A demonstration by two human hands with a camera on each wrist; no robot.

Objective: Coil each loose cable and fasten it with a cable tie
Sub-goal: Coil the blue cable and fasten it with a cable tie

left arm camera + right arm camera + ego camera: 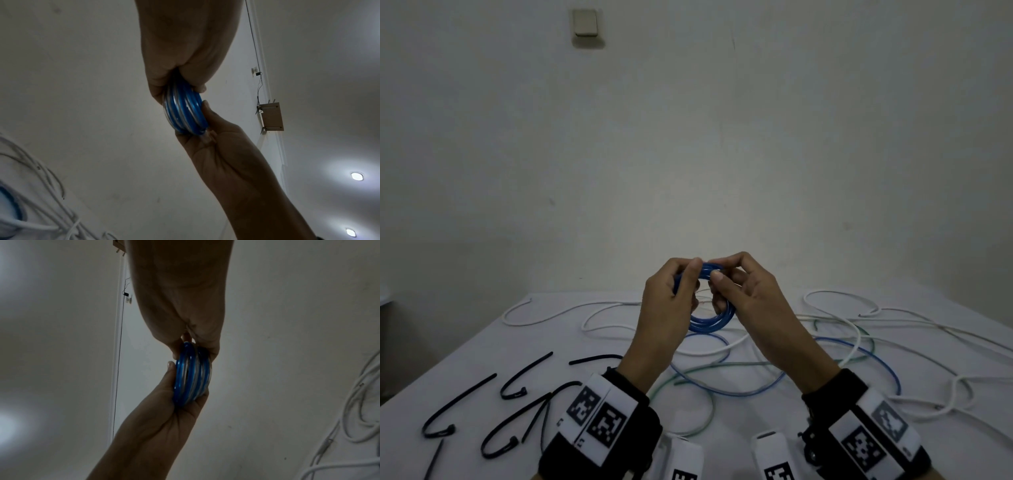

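Both hands hold the blue cable coil [708,318] above the table [482,346]; left hand [666,308] and right hand [748,301] each pinch its bundled turns; it looks light and springy, so loops may escape; best gripped across all turns together.

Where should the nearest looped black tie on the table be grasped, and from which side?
Probably the tie is best pinched mid-strap from above: it lies flat on the table, left of the left hand, its long bare strap clear of the bulky head at the loop's end.
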